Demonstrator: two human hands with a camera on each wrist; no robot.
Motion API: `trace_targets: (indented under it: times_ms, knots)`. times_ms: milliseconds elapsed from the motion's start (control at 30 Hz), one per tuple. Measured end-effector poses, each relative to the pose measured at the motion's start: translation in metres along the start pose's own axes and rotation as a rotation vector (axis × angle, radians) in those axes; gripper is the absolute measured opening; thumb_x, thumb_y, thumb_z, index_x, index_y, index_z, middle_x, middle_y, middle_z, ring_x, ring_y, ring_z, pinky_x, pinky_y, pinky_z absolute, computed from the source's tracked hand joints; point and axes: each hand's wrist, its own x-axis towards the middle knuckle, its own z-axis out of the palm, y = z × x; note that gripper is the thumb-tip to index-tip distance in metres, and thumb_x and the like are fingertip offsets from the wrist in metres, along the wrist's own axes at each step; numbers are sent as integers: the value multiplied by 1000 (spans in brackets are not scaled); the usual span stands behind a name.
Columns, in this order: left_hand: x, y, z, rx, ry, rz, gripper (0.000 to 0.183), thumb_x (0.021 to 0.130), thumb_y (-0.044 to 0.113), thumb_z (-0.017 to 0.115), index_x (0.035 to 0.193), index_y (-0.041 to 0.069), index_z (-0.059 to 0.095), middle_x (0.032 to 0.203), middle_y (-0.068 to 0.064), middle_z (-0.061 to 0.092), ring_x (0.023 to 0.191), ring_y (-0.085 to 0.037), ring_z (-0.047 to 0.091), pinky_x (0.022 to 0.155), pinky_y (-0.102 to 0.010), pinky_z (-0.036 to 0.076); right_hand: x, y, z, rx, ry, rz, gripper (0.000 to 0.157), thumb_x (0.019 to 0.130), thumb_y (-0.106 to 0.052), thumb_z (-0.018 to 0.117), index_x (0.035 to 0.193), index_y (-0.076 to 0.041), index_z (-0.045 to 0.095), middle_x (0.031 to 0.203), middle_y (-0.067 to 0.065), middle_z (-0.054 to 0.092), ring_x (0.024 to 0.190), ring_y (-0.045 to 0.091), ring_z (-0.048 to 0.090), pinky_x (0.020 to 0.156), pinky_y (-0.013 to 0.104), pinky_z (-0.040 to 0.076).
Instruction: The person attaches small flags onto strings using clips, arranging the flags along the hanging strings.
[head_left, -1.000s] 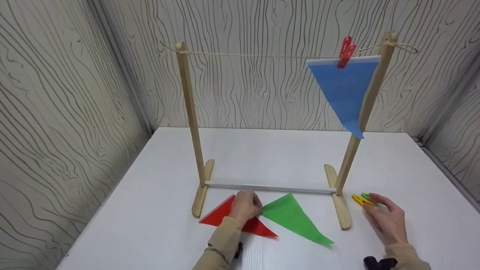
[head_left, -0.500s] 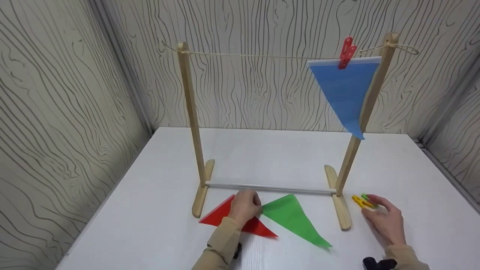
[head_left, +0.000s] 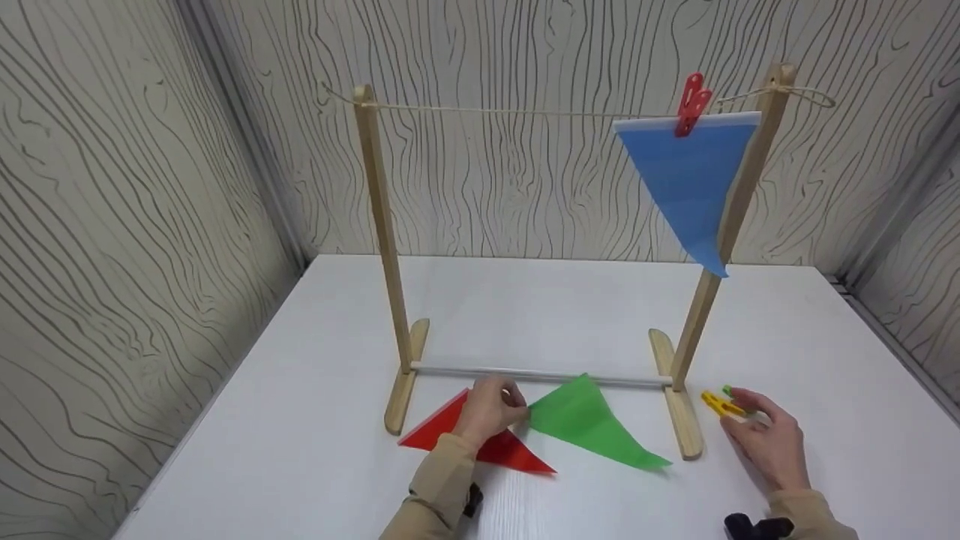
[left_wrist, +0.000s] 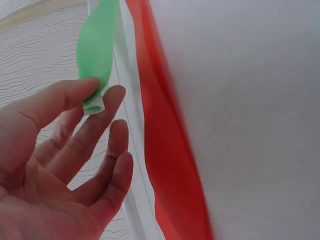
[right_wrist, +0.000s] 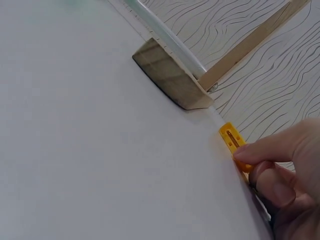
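Observation:
My left hand (head_left: 486, 416) pinches one corner of a green triangular flag (head_left: 589, 420) between thumb and forefinger. In the left wrist view, the flag's corner (left_wrist: 93, 106) curls at the fingertips. Beneath that hand a red triangular flag (head_left: 436, 429) lies on the table, partly covered. On the right, my right hand (head_left: 776, 442) pinches a yellow clothespin (head_left: 717, 403); its thumb lies on the clothespin (right_wrist: 231, 137) in the right wrist view. A green clothespin (head_left: 727, 390) peeks out beside the forefinger, mostly hidden.
A wooden stand rises behind the flags, with a left post (head_left: 384, 232), a right post (head_left: 701, 315) and a white crossbar (head_left: 540, 375). A string (head_left: 487, 111) joins the post tops. From it hangs a blue flag (head_left: 686, 176) under a red clothespin (head_left: 691, 109).
The green flag has risen slightly toward the crossbar, its tip swinging up, as my left hand shifts a little. My right hand has drawn slightly left, and less of the green clothespin shows.

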Motion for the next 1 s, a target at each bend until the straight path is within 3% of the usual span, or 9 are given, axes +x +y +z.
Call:
trace_targets:
  times_ms: [267,533,767,1000]
  knots:
    - [2,-1,-4,-125,-35,14,5,82,2,71,80,4,67,79,-12,75,68,-12,61,63,-22,49,-3,-1,-1,-62,-8,-66,56,93,-7,68,144,1,48,141,32,51,63,0,56,57,17,46]
    - [3,-4,-10,-338,-61,-32,9,84,9,76,86,2,72,81,-10,76,79,-25,72,76,-30,57,-2,-2,-3,-77,-28,-53,57,94,-10,67,146,1,46,143,32,49,70,-2,58,61,16,48]
    - [6,-7,-12,-490,-13,-55,15,84,8,77,94,-3,73,88,-12,77,79,-21,74,79,-33,62,-4,-2,-1,-74,-25,-58,53,95,-7,63,145,0,47,142,32,50,68,1,56,57,18,47]
    - [6,-7,-10,-586,40,-117,18,85,8,76,100,-2,72,92,-12,77,86,-25,76,83,-36,63,-3,-3,2,-94,-35,-67,48,98,-6,59,145,1,48,142,32,50,96,14,60,69,11,48]
